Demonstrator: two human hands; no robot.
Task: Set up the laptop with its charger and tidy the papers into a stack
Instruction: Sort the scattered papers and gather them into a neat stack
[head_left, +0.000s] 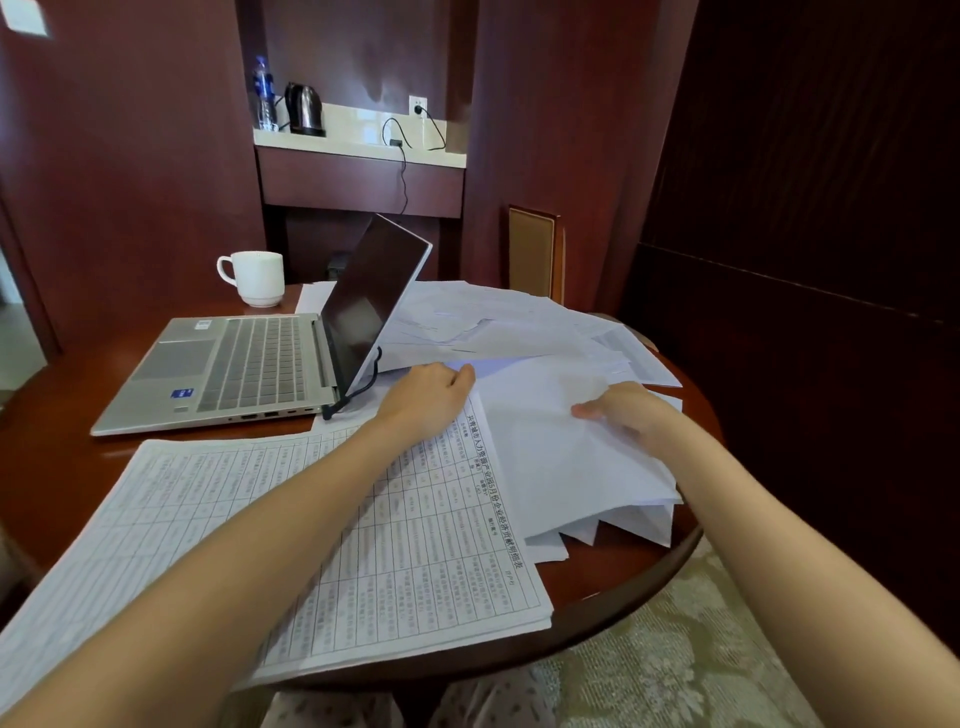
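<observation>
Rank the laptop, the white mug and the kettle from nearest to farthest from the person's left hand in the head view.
From the left hand, at the edge of the papers:
1. Laptop, just to its left.
2. White mug, behind the laptop, farther back.
3. Kettle, on the far shelf.

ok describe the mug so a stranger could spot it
On the round wooden table, look past the open laptop to the far left edge. The mug stands there upright, plain white, handle pointing left. It is the only cup among flat papers.
</observation>
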